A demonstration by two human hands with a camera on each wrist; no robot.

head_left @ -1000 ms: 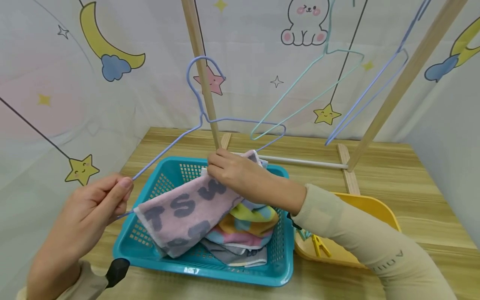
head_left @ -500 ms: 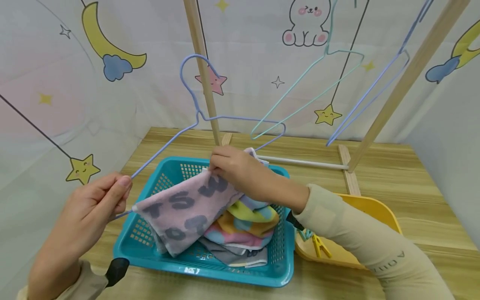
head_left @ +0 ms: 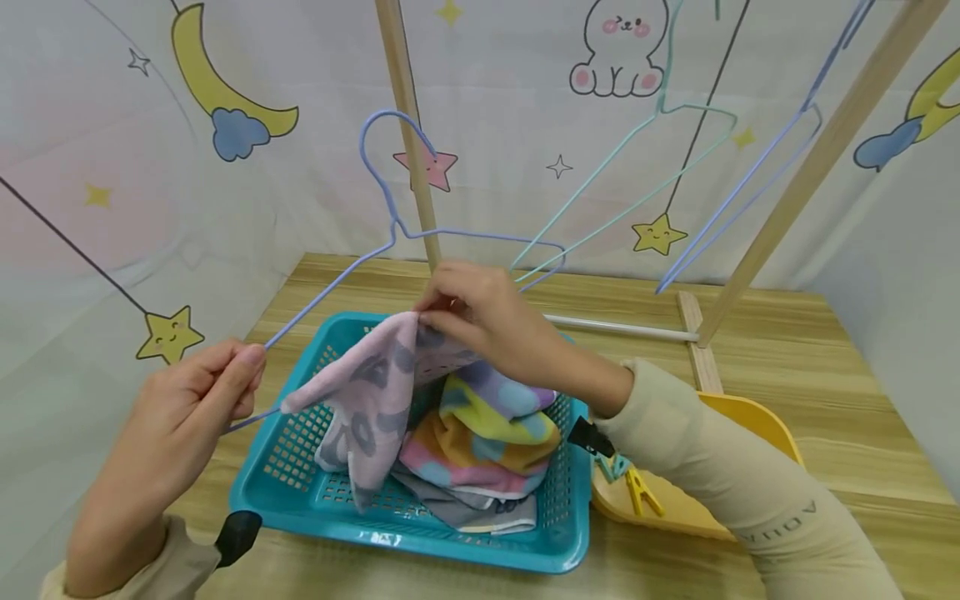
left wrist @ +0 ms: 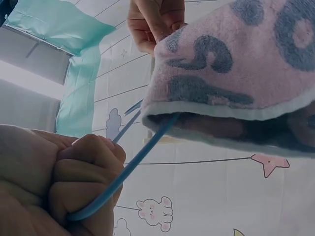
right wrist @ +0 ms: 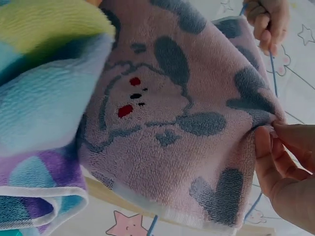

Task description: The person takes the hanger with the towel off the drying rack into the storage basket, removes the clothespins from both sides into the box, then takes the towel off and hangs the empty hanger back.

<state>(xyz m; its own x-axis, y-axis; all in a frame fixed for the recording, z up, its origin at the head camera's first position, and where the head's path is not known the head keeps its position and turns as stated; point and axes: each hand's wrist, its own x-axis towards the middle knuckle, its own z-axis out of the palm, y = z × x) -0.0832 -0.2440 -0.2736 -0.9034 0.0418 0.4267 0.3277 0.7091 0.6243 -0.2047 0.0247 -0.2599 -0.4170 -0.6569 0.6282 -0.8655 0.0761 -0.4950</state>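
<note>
My left hand (head_left: 183, 425) grips the left end of a blue-purple wire clothes hanger (head_left: 330, 287), its hook pointing up. A pink towel (head_left: 375, 375) with grey letters and a dog's face drapes over the hanger's lower bar. My right hand (head_left: 487, 321) pinches the towel's top fold between thumb and fingers. In the left wrist view the bar (left wrist: 142, 155) runs into the fold of the towel (left wrist: 206, 64). The towel's lower part hangs down into a teal basket (head_left: 405, 542). Beside it in the basket lies a multicoloured towel (head_left: 495, 425), on top of a grey cloth (head_left: 487, 512).
A yellow tray (head_left: 750, 417) with clothespins (head_left: 641, 492) stands right of the basket, partly behind the right forearm. A green hanger (head_left: 600, 183) and another blue hanger (head_left: 742, 200) hang at the back, near a wooden rack post (head_left: 810, 192).
My right hand has lifted the towel's top edge upward and slightly right. The towel has bunched into a peak, uncovering more of the multicoloured towel. My left hand keeps its grip on the hanger.
</note>
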